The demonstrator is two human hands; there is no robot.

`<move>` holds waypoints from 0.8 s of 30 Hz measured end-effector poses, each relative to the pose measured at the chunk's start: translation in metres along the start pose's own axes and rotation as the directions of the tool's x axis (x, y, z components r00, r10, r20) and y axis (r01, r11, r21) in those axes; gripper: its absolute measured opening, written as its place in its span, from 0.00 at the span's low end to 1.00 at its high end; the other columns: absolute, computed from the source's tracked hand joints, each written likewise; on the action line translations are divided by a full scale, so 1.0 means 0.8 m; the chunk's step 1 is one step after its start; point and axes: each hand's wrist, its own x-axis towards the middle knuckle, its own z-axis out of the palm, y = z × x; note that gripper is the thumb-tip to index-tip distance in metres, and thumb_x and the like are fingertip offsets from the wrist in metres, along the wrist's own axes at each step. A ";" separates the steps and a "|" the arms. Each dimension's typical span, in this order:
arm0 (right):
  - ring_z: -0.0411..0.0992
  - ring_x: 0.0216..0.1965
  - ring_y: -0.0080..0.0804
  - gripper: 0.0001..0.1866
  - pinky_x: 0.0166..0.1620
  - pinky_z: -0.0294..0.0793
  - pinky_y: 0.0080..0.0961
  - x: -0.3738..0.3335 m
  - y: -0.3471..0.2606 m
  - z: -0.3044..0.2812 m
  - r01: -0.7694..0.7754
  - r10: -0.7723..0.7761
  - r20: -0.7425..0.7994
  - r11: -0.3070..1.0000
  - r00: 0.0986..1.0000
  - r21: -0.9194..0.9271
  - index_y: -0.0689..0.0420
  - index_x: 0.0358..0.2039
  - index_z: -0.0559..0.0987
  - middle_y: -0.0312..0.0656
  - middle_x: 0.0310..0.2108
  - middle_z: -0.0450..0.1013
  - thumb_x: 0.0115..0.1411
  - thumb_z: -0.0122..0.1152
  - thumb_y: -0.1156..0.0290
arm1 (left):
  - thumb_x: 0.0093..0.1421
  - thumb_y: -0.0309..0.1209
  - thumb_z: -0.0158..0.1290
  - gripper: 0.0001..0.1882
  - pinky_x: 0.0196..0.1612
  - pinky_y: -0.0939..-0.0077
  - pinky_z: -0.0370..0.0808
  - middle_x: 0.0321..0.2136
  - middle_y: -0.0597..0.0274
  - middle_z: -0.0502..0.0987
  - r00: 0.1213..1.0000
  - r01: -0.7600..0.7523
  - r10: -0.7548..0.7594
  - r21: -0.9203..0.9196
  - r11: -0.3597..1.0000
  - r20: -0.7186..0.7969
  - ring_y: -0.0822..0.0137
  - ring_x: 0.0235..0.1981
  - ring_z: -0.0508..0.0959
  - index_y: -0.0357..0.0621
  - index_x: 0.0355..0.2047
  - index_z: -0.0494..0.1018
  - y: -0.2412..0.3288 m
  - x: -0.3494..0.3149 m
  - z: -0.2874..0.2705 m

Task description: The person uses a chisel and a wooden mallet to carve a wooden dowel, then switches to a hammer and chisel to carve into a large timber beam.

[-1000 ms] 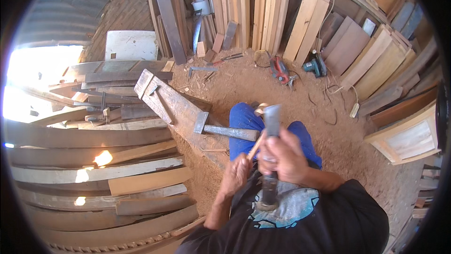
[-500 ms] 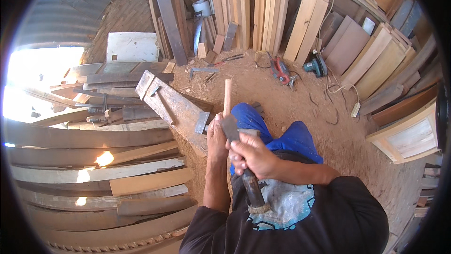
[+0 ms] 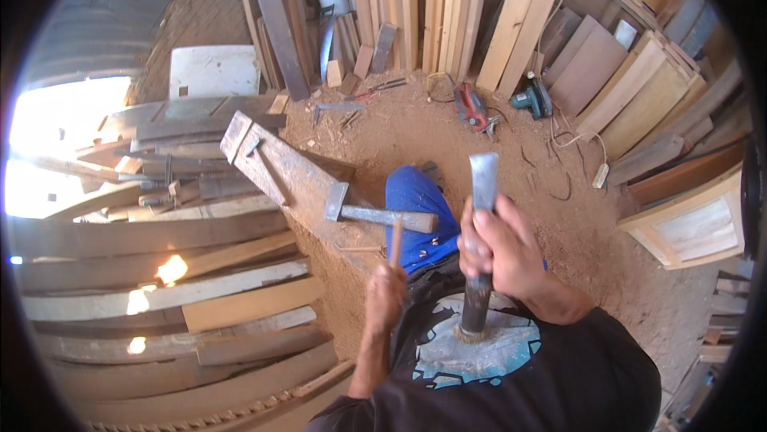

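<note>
My left hand (image 3: 385,296) is closed around a slim round wooden stick (image 3: 396,242), whose upper part stands out above the fist. To the right, my right hand (image 3: 505,248) grips a chisel (image 3: 484,180). Its broad metal blade points away from me, and its dark handle (image 3: 475,312) runs back toward my shirt. A hammer (image 3: 387,216) with a metal head and wooden handle lies beyond my left hand, head over the plank (image 3: 307,192) and handle toward my blue-trousered leg. A few small wood chips (image 3: 423,254) sit on the trousers.
A try square (image 3: 268,174) rests on the plank. Stacked boards (image 3: 160,296) fill the left side. Upright timbers (image 3: 447,24) lean at the back. A red power tool (image 3: 473,108) and a green circular saw (image 3: 533,100) with cords lie on the sawdust-covered ground. A framed wooden panel (image 3: 687,224) stands at right.
My right hand has swung the chisel right, away from the stick, its blade now upright. My left hand has lowered with the stick toward me, uncovering the hammer's handle.
</note>
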 end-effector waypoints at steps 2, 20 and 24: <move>0.56 0.17 0.14 0.10 0.22 0.65 0.19 0.028 0.026 -0.015 -0.034 0.039 -0.054 0.995 0.998 0.089 0.56 0.38 0.65 0.29 0.20 0.58 0.68 0.47 0.62 | 0.70 0.48 0.37 0.23 0.21 0.83 0.61 0.14 0.73 0.63 0.965 -0.226 0.255 -0.298 0.928 0.061 0.80 0.16 0.62 0.39 0.34 0.69 0.028 0.035 0.017; 0.55 0.15 0.16 0.11 0.20 0.63 0.22 0.004 0.045 0.019 -0.062 0.063 -0.011 0.996 0.998 0.065 0.54 0.39 0.65 0.30 0.18 0.55 0.67 0.49 0.60 | 0.70 0.38 0.33 0.20 0.21 0.66 0.64 0.14 0.53 0.66 0.834 -0.545 0.468 0.567 0.617 0.292 0.59 0.15 0.69 0.39 0.29 0.68 0.066 0.004 0.034; 0.54 0.15 0.16 0.11 0.19 0.61 0.21 -0.008 0.005 -0.009 0.010 -0.016 0.042 0.988 0.999 0.152 0.53 0.37 0.65 0.30 0.20 0.57 0.67 0.48 0.60 | 0.71 0.44 0.32 0.24 0.19 0.72 0.64 0.14 0.60 0.68 0.925 -0.380 0.304 0.553 0.741 0.228 0.67 0.14 0.68 0.40 0.29 0.69 0.002 -0.024 -0.002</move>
